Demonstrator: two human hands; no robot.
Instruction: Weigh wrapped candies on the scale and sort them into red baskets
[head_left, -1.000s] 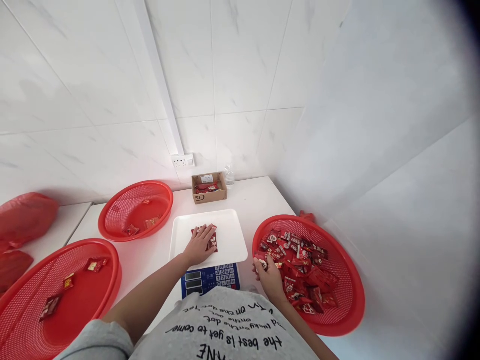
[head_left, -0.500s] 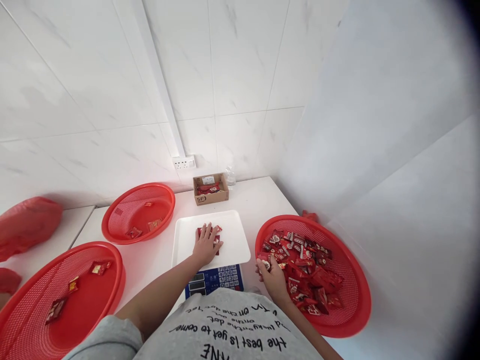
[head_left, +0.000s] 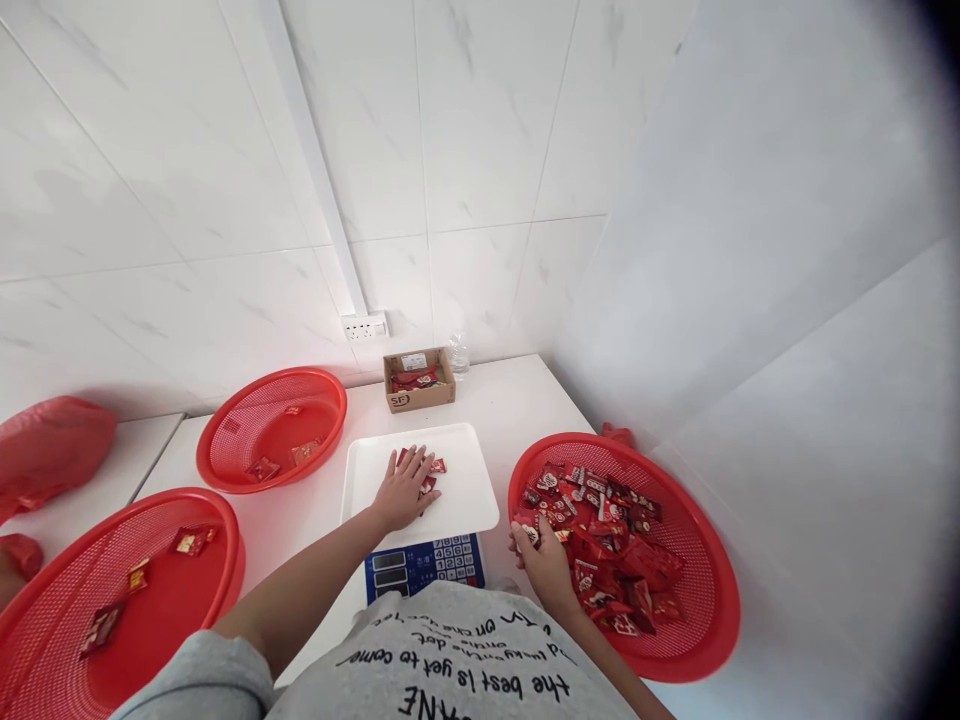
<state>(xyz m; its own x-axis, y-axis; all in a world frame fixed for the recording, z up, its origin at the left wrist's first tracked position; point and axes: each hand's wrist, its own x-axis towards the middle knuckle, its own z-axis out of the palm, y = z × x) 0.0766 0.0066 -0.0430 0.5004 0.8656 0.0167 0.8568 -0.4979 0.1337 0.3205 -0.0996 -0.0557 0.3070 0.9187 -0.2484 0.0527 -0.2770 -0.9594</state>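
My left hand (head_left: pixel 403 490) lies flat with fingers spread on a few red candy packets (head_left: pixel 433 467) on the white tray (head_left: pixel 465 500) of a blue digital scale (head_left: pixel 424 564). My right hand (head_left: pixel 541 563) rests at the near left rim of the right red basket (head_left: pixel 697 620), which holds several red packets (head_left: pixel 611 540); its fingers pinch one small packet (head_left: pixel 525 528).
Two more red baskets sit at left, the far one (head_left: pixel 225 455) and the near one (head_left: pixel 217 560), each with a few packets. A small cardboard box (head_left: pixel 417 378) with red packets and a wall socket (head_left: pixel 364 325) are behind the scale. Red plastic bags (head_left: pixel 52 440) lie far left.
My left hand has spread its fingers over the packets on the tray and shifted slightly. The right hand stays at the basket's rim.
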